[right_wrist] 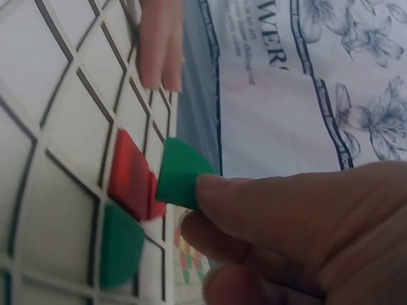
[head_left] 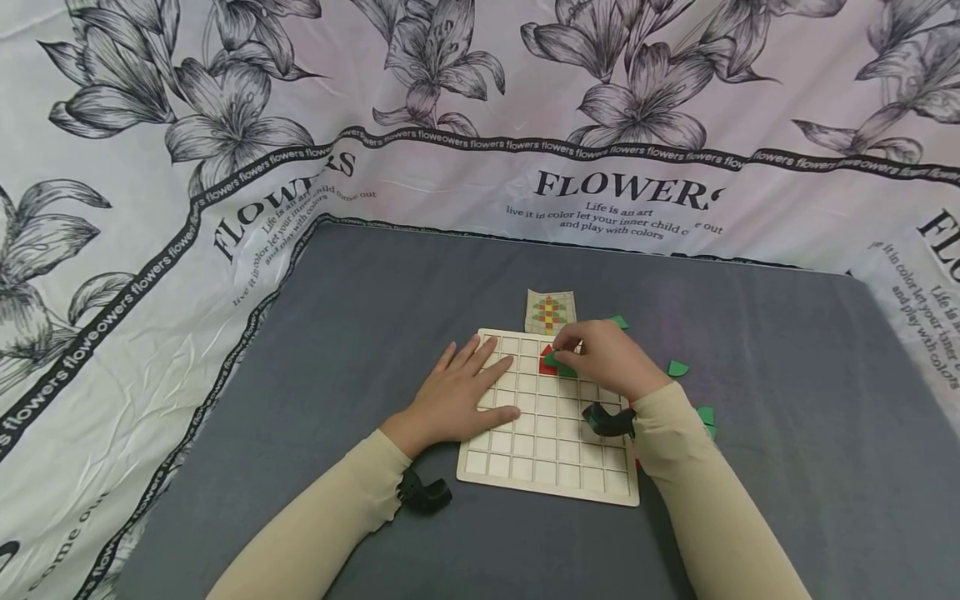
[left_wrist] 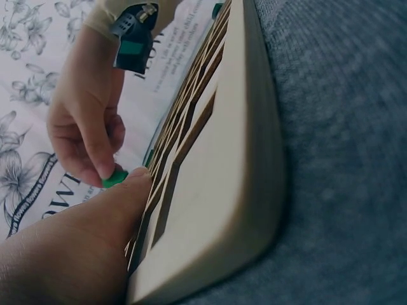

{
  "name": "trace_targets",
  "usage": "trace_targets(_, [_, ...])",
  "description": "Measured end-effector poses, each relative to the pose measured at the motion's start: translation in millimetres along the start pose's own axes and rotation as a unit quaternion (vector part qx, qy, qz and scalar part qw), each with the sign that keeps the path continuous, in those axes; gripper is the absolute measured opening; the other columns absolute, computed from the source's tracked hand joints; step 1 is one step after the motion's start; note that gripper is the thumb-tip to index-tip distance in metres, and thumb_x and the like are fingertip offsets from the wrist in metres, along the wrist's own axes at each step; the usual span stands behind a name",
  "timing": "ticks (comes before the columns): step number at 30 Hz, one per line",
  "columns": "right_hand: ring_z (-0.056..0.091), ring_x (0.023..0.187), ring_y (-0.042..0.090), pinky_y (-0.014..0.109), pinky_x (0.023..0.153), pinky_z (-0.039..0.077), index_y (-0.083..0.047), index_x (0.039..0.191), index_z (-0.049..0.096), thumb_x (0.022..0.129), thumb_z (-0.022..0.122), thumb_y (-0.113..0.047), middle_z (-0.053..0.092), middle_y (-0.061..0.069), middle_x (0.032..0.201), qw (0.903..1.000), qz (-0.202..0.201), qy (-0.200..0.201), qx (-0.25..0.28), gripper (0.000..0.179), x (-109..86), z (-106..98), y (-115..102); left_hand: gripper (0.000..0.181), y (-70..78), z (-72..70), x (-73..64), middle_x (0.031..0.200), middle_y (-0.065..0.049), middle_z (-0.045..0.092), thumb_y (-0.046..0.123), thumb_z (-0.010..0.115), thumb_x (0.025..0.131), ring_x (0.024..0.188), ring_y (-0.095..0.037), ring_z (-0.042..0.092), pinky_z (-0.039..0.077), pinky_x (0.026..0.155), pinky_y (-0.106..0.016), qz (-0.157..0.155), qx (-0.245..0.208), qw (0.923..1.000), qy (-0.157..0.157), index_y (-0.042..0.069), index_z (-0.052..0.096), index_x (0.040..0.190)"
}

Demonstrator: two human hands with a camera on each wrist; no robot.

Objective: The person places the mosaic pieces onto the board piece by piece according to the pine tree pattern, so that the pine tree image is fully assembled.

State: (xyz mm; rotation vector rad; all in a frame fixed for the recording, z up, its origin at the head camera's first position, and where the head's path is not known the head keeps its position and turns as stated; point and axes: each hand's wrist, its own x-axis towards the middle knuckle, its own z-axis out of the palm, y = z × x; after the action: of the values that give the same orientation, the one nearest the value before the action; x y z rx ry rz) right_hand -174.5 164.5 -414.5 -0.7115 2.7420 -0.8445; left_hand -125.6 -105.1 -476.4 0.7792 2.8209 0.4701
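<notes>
Beside the right sleeve, green pieces lie half hidden on the tabletop. The left hand rests fingers spread, grip wide, on the grid board's left side. Farther up, the right hand, grip narrow, pinches a green quarter-round near red pieces, which its fingers partly cover from overhead. Beyond, a card's pattern is too small to make out fully.

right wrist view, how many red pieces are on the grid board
2: the nearer red piece, beside the lower green piece on the grid board, and the farther red piece, partly behind the upper green piece pinched by the right hand. That hand may hide others.
</notes>
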Motion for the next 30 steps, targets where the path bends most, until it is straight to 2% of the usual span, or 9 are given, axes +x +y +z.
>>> trace_targets(7, [0.062, 0.071, 0.014, 0.036, 0.069, 0.054, -0.013, 0.100, 0.080, 0.099, 0.074, -0.013, 0.076, 0.000, 0.093, 0.9999, -0.010, 0.007, -0.003, 0.006, 10.4, 10.0, -6.7, 0.084, -0.8, -0.9, 0.1, 0.178, -0.001, 0.006, 0.076, 0.043, 0.101, 0.164, -0.023, -0.005, -0.001, 0.130, -0.054, 0.002, 0.001, 1.0000, 0.006, 0.028, 0.028, 0.168])
trace_targets(18, [0.068, 0.081, 0.015, 0.038, 0.076, 0.057, -0.011, 0.100, 0.080, 0.098, 0.075, -0.012, 0.077, 0.001, 0.092, 0.9994, -0.033, 0.004, -0.010, 0.005, 22.2, 22.3, -18.2, 0.087, -6.3, 3.6, -1.5, 0.178, 0.001, 0.003, 0.081, 0.036, 0.099, 0.163, -0.019, -0.010, -0.004, 0.130, -0.052, -0.004, 0.012, 0.9999, -0.002, 0.031, 0.026, 0.169])
trace_targets(30, [0.063, 0.080, 0.016, 0.038, 0.077, 0.055, -0.011, 0.099, 0.081, 0.097, 0.075, -0.009, 0.074, 0.000, 0.092, 0.9992, -0.032, -0.009, -0.022, 0.006, 23.0, 24.1, -19.1, 0.087, -2.9, 2.5, 1.4, 0.177, 0.002, 0.001, 0.081, 0.037, 0.099, 0.163, -0.019, -0.011, -0.006, 0.130, -0.051, -0.002, 0.006, 1.0000, -0.003, 0.031, 0.025, 0.169])
